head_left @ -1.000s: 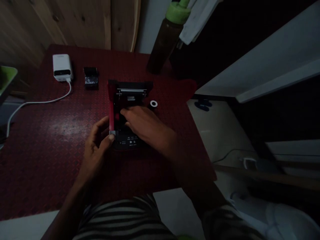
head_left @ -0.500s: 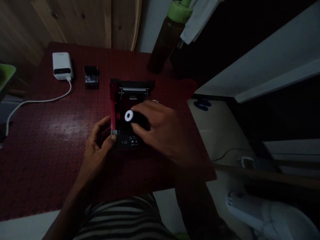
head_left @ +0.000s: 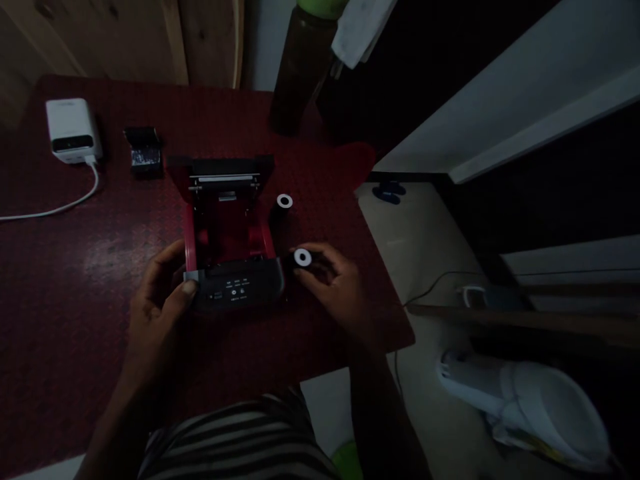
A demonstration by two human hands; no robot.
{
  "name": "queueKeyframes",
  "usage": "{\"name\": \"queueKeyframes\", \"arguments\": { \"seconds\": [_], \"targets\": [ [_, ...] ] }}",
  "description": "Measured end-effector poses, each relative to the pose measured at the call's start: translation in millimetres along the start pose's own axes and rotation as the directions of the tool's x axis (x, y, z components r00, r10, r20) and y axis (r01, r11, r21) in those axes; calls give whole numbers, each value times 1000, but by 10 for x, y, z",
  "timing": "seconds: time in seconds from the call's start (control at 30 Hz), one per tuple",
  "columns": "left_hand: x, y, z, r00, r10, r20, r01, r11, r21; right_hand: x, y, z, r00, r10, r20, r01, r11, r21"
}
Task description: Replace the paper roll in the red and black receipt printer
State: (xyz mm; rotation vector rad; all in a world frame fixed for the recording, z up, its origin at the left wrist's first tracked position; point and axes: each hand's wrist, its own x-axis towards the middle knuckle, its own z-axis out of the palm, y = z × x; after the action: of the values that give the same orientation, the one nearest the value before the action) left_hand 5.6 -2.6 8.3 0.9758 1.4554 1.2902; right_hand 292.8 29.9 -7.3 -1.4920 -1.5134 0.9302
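Observation:
A small red and black printer (head_left: 227,227) lies open on the dark red table (head_left: 75,267), its red bay showing. My left hand (head_left: 160,300) grips its front left corner, thumb on the black front panel. My right hand (head_left: 335,283) is closed on a dark roll with a white core end (head_left: 301,257), just right of the printer's front. A second roll with a white ring end (head_left: 284,201) stands on the table behind it, to the right of the printer.
A white power bank (head_left: 71,128) with a white cable (head_left: 60,207) and a small black box (head_left: 144,150) sit at the back left. A dark bottle with a green cap (head_left: 300,67) stands at the back. The table edge drops to the floor on the right.
My right hand lifted a roll out of the printer bay and carried it to the right, down beside the printer's front. The left hand kept its hold. The view shifted right.

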Motion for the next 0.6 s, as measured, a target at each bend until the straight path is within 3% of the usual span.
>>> {"name": "queueKeyframes", "arguments": {
  "seconds": [0.17,0.37,0.5,0.6],
  "targets": [
    [-13,81,30,1000,-30,-4,30,1000,-5,59,141,124,997,-49,61,51,998,-36],
    [-32,182,53,998,-68,-3,68,997,38,-104,50,-219,986,53,157,-41,996,-80],
    [-27,197,55,997,-77,-9,77,995,65,49,-44,-462,997,12,75,2,985,-174],
    [-26,197,59,997,-72,-15,73,995,68,407,-46,-413,995,-94,-15,90,979,-183]
  ]
}}
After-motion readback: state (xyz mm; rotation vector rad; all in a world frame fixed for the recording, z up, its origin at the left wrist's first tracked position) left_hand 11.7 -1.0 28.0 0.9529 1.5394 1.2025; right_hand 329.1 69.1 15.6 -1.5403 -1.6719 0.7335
